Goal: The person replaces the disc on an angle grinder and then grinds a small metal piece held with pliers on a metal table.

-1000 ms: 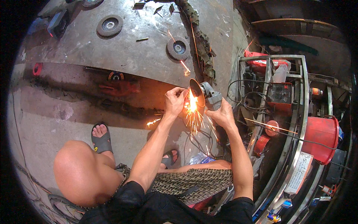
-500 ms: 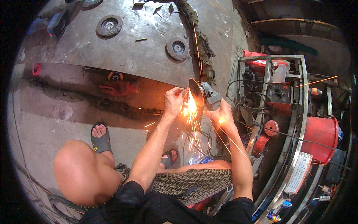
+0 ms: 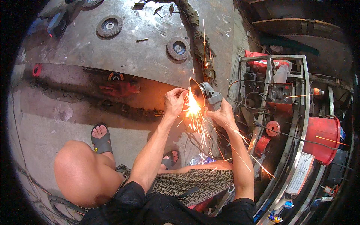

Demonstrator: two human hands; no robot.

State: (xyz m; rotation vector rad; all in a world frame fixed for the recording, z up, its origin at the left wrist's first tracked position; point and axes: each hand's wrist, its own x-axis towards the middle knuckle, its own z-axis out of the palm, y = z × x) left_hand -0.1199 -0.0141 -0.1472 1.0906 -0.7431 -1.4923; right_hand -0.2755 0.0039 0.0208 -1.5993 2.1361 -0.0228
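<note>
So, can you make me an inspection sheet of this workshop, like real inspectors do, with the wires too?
Surface: grey metal worktop, scuffed and marked.
Job's things: angle grinder with a thin disc; bright sparks spray beside it, mostly downward in the picture.
Clutter: two flap discs in full view, another partly seen at the top; small metal scraps too.
Grips: both bare; the right grip holds the grinder; the left grip is close to the disc, and glare hides what it may hold.
Cables: a dark cable crosses the red bucket; more loop by the metal rack.
Surroundings: crowded rack on the right; open sandals on the feet.
</note>
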